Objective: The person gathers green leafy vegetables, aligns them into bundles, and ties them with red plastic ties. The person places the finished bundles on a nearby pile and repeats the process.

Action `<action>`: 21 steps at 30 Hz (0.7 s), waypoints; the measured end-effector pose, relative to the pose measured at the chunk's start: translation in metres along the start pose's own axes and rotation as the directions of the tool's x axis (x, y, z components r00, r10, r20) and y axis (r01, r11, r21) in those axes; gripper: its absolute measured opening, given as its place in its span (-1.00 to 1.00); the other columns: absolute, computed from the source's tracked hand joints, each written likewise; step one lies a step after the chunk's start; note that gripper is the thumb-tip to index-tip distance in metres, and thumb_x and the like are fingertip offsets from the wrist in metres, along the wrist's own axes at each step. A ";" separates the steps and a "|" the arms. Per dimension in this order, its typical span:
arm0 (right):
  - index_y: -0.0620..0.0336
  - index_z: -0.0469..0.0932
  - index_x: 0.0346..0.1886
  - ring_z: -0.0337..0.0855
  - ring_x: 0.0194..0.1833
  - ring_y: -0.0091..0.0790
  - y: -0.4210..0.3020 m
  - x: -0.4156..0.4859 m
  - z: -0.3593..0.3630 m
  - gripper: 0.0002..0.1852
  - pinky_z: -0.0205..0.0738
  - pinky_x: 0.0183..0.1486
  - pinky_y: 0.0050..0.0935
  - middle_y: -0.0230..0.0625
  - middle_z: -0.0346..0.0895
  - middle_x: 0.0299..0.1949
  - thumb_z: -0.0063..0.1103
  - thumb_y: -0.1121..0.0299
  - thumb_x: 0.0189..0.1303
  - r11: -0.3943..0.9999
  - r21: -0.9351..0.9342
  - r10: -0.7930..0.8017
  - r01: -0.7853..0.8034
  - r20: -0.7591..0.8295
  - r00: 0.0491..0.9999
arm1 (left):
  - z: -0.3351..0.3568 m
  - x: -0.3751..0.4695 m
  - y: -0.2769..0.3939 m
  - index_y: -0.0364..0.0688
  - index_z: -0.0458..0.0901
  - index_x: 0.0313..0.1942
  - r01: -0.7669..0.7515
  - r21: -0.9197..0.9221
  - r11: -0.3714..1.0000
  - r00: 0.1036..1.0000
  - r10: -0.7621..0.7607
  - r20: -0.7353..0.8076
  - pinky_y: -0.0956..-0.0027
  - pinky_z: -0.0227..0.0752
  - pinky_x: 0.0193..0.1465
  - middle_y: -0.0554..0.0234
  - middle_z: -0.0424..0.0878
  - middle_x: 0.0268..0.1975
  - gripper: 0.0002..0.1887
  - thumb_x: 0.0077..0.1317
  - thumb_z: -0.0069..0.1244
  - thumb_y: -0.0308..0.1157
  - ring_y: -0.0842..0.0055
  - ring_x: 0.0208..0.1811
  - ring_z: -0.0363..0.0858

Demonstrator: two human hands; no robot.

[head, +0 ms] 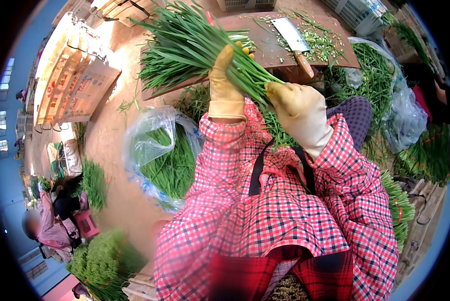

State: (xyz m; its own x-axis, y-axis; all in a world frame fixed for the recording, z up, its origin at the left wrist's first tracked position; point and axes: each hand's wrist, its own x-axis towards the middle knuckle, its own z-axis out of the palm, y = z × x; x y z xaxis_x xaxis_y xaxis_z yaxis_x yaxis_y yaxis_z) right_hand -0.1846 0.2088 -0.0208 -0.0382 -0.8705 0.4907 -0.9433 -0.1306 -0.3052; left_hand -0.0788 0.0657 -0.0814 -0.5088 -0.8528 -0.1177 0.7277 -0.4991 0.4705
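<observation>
My left hand, in a yellow rubber glove, grips a bunch of long green leafy stalks, perhaps garlic chives, around its middle. At the pale stem end, my right hand, in a matching glove, has its fingers closed on the stalks. The bunch slants over the left part of a brown board, where more stalks lie beneath it. A cleaver with a wooden handle rests on the board among chopped stem ends.
Plastic bags of greens stand at left and right. Stacked cartons are at the upper left, crates at the upper right. Tied bundles lie lower left. Another person sits at the far left near a pink stool.
</observation>
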 end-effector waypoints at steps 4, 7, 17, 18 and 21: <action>0.16 0.56 -0.15 0.56 -0.44 -0.37 -0.003 -0.013 0.012 -0.75 0.36 -0.43 -0.37 -0.43 0.47 -0.49 0.15 0.39 0.05 0.962 -0.221 -0.168 0.159 -0.023 0.986 | 0.000 0.001 -0.001 -0.23 0.62 0.00 -0.021 -0.011 1.000 0.995 0.020 -0.096 0.12 0.62 0.11 0.18 0.71 -0.07 -0.73 0.32 0.10 -0.38 0.36 -0.09 0.69; 0.15 0.58 -0.13 0.57 -0.42 -0.38 0.004 -0.012 0.014 -0.72 0.37 -0.41 -0.39 -0.44 0.49 -0.48 0.22 0.37 0.04 0.981 -0.128 -0.162 0.145 -0.131 0.978 | -0.005 0.005 0.002 -0.28 0.65 -0.11 -0.074 -0.122 0.990 0.984 0.052 -0.172 0.15 0.64 0.02 0.19 0.72 -0.19 -0.78 0.27 0.11 -0.40 0.38 -0.15 0.70; 0.14 0.65 -0.26 0.64 -0.44 -0.18 0.036 -0.042 -0.011 -0.88 0.49 -0.40 -0.20 -0.28 0.62 -0.47 0.30 0.36 0.17 0.985 -0.021 0.169 -0.171 -0.074 0.983 | -0.020 0.009 0.013 -0.37 0.51 0.09 0.015 -0.367 0.930 0.987 0.046 0.156 0.24 0.52 0.06 0.25 0.64 -0.16 -0.58 0.26 0.13 -0.41 0.47 -0.12 0.57; 0.17 0.66 -0.24 0.66 -0.42 -0.13 0.034 -0.039 -0.018 -0.85 0.52 -0.36 -0.19 -0.23 0.64 -0.45 0.31 0.33 0.19 0.969 0.053 0.245 -0.241 -0.086 0.966 | -0.016 0.007 0.014 -0.37 0.50 0.12 -0.009 -0.344 0.939 0.983 0.072 0.169 0.23 0.51 0.07 0.25 0.64 -0.16 -0.57 0.26 0.13 -0.42 0.46 -0.12 0.58; 0.20 0.63 -0.05 0.70 -0.29 -0.12 0.022 -0.014 -0.025 -0.68 0.55 -0.25 -0.24 -0.18 0.69 -0.27 0.34 0.25 0.18 0.960 0.270 0.135 -0.072 -0.220 0.966 | -0.009 0.001 0.014 -0.31 0.49 0.16 -0.016 -0.320 0.947 0.974 0.088 0.210 0.20 0.53 0.09 0.23 0.66 -0.13 -0.57 0.28 0.11 -0.44 0.41 -0.12 0.62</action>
State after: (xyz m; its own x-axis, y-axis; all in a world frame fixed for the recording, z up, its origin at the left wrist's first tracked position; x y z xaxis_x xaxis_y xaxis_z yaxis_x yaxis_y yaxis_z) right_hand -0.2127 0.2302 -0.0136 -0.2365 -0.7544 0.6123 -0.8136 -0.1907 -0.5492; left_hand -0.0656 0.0565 -0.0828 -0.5284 -0.8418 0.1105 0.8448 -0.5083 0.1674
